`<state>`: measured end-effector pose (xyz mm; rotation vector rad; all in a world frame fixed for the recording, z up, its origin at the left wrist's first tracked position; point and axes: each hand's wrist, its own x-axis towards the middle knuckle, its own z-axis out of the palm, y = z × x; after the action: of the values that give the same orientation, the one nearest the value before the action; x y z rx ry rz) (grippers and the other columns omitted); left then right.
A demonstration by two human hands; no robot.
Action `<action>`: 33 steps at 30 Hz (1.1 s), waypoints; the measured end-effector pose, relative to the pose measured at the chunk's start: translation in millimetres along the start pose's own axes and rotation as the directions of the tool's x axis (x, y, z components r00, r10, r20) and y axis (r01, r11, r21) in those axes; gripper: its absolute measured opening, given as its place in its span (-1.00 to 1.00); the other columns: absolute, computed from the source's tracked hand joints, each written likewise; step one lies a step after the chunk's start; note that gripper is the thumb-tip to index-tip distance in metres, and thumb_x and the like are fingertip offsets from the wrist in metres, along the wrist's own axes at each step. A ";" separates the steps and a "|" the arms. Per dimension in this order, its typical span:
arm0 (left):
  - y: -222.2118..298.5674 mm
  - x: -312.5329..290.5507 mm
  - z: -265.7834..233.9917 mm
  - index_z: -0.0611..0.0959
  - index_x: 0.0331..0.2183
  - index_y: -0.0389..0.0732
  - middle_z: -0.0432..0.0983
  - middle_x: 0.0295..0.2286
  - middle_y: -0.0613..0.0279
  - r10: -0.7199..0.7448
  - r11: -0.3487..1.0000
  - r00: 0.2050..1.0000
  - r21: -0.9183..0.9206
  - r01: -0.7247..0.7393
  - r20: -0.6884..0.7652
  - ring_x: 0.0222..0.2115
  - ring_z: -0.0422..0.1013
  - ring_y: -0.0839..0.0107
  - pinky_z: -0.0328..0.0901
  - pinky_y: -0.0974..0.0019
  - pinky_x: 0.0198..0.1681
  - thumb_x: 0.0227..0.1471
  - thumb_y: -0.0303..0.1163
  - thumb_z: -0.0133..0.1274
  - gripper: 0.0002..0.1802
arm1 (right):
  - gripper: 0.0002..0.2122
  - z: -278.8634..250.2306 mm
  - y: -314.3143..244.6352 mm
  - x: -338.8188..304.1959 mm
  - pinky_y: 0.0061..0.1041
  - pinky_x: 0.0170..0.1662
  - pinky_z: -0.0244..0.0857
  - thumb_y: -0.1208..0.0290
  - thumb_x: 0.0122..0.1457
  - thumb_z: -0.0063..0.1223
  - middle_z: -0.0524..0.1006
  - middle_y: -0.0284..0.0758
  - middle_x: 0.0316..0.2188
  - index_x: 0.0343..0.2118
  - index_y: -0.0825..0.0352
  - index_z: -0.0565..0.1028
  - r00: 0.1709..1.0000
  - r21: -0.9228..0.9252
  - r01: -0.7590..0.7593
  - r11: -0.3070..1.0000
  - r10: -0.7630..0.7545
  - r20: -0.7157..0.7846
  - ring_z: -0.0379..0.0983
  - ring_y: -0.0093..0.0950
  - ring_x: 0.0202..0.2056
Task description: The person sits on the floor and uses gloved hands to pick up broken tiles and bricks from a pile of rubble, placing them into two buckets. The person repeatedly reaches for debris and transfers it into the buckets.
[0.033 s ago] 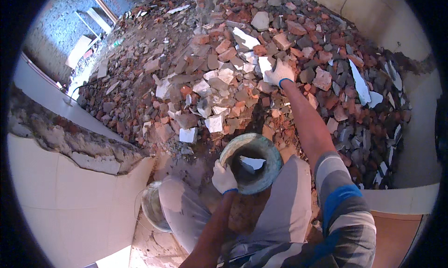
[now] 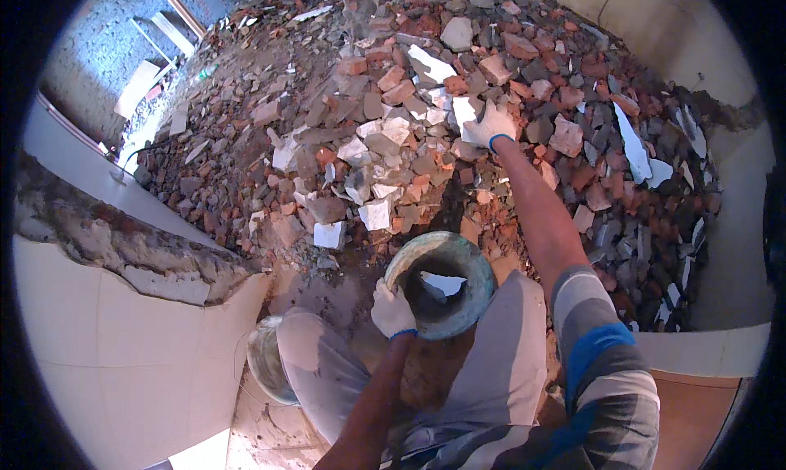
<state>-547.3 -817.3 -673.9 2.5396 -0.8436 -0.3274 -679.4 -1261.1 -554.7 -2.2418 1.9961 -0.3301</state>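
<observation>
My left hand [image 2: 394, 310], in a pale glove with a blue cuff, grips the left rim of a round, worn rubber bucket [image 2: 475, 310] between my knees. Inside the bucket lies a white tile shard [image 2: 443, 285]. Stretched out over the rubble heap, my gloved right hand [image 2: 494, 128] has its thumb and fingers about the right edge of a white piece of broken tile [image 2: 464, 112]. Its fingertips are partly hidden. Around it lie broken red bricks [image 2: 566, 137], grey mortar lumps and other white shards [image 2: 431, 64].
A second bucket [image 2: 267, 360] stands beside my left knee. The rubble heap [image 2: 237, 134] spreads ahead and to both sides. A broken tiled wall edge [image 2: 123, 253] rises at left; a wall [image 2: 688, 36] bounds the right. A long pointed white shard [image 2: 630, 145] lies right of my right hand.
</observation>
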 end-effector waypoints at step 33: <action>1.0 3.2 0.8 0.59 0.11 -0.24 0.60 0.00 -0.19 0.101 0.979 0.986 -0.190 -0.075 0.129 -0.02 0.53 -0.18 0.40 -0.11 0.04 0.42 0.00 -0.20 -0.44 | -0.32 -10.4 84.1 -270.0 -0.04 0.16 0.38 -0.11 0.16 0.19 0.58 0.15 -0.02 0.14 0.42 0.51 0.993 0.356 0.064 0.932 -0.094 0.068 0.50 0.08 0.09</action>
<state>-545.6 -820.3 -674.5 2.3209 -0.9285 -0.5330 -791.6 -1003.2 -586.3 -2.0726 1.6513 -0.5459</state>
